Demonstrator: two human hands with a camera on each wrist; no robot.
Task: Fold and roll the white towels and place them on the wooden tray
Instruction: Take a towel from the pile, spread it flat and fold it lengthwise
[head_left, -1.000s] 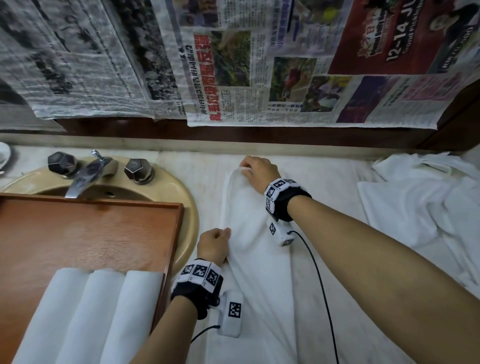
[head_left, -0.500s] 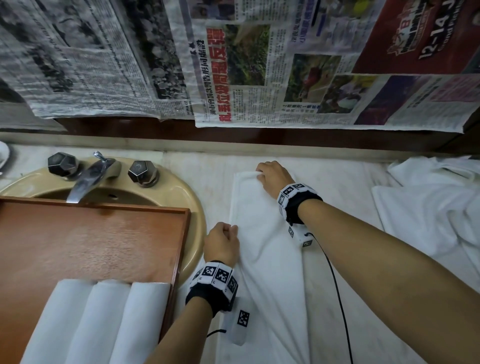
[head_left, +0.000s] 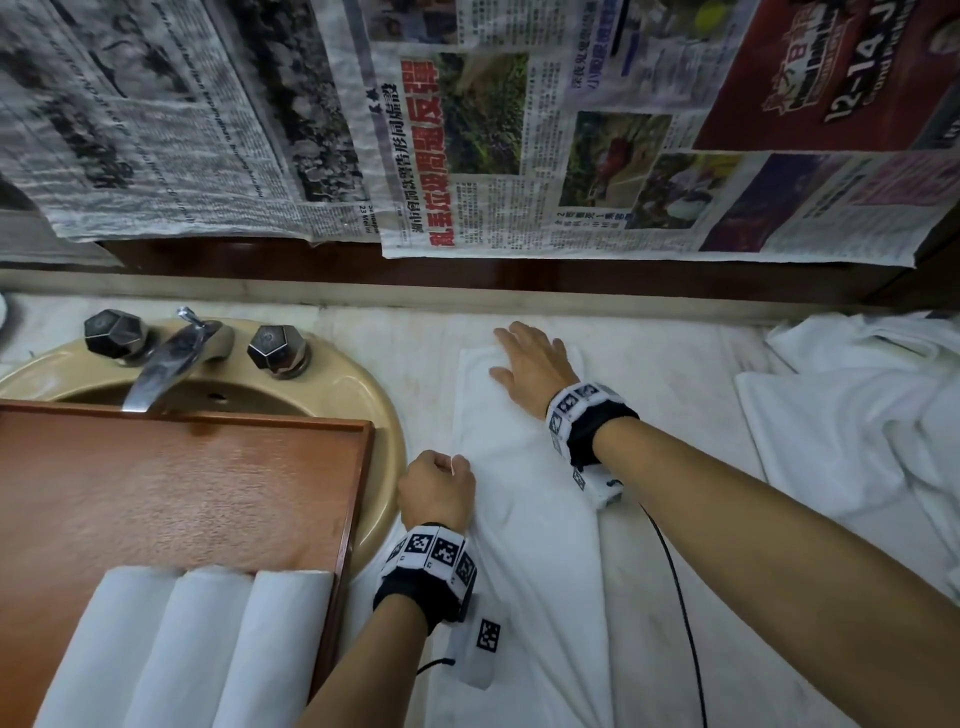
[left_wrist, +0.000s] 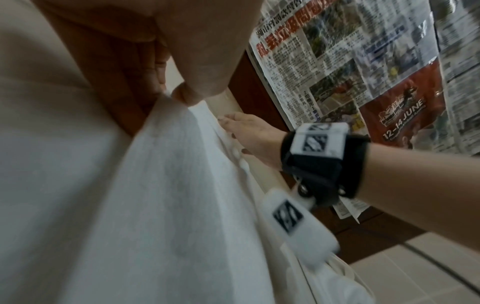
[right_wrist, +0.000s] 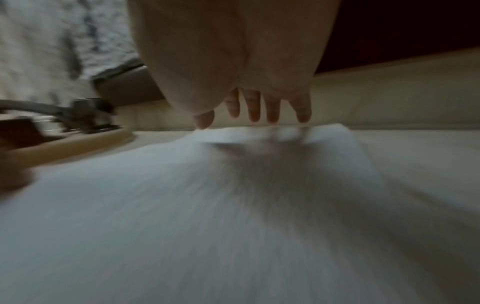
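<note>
Lying lengthwise on the pale countertop (head_left: 675, 374), a white towel (head_left: 524, 499) folded into a long narrow strip runs from the back ledge toward the person. Right hand (head_left: 530, 369): flat on the far end of the strip, fingers straight and spread, palm down; the right wrist view shows the fingertips (right_wrist: 253, 115) at the towel's far edge, though motion blur hides whether all of them touch the cloth. Left hand (head_left: 436, 488): curled at the strip's left edge about halfway along; the left wrist view shows thumb and fingers pinching a fold of the cloth. To the left, a wooden tray (head_left: 182, 488) rests across a beige sink (head_left: 379, 410), just in front of the tap (head_left: 166, 364) and its two dark faceted knobs. Three rolled white towels (head_left: 208, 644) lie side by side, touching, at the tray's near end. At the right, well apart from the strip, a loose heap of white towels (head_left: 862, 415) is piled on the countertop. Newspaper sheets (head_left: 467, 130) hang over the wall behind.
</note>
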